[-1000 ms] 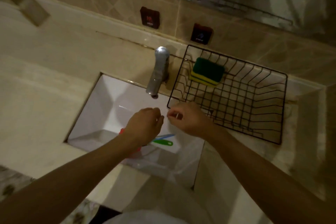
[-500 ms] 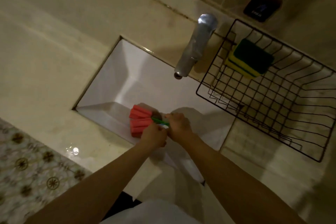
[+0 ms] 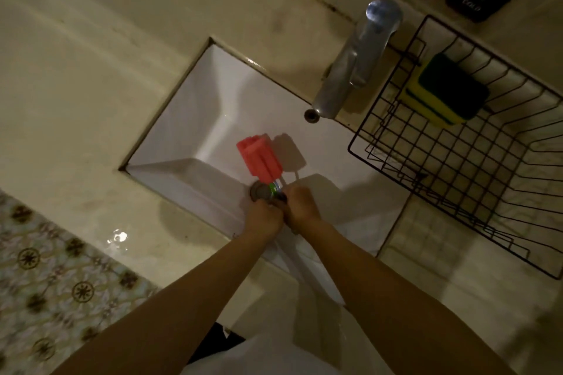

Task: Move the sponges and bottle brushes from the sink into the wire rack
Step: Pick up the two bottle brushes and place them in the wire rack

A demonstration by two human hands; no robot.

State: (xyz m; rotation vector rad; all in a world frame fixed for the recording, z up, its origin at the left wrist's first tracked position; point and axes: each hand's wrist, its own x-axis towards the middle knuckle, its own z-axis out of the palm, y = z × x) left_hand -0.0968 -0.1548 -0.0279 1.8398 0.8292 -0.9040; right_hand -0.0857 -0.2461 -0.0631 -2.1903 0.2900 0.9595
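Head view: left hand (image 3: 264, 218) and right hand (image 3: 300, 207), pressed side by side, both closed over the lower handle of a bottle brush (image 3: 259, 159); which fingers carry the load cannot be told. Brush raised above the sink (image 3: 195, 106) floor, coral foam head tilted up and away, over the drain (image 3: 259, 190). Green handle shows just below the foam. Wire rack (image 3: 475, 167) sits right on the counter, two green-and-yellow sponges (image 3: 446, 90) stacked in its far corner. Risks: wet handle slipping during the carry; foam head clipping the faucet (image 3: 356, 61) or snagging the rack rim.
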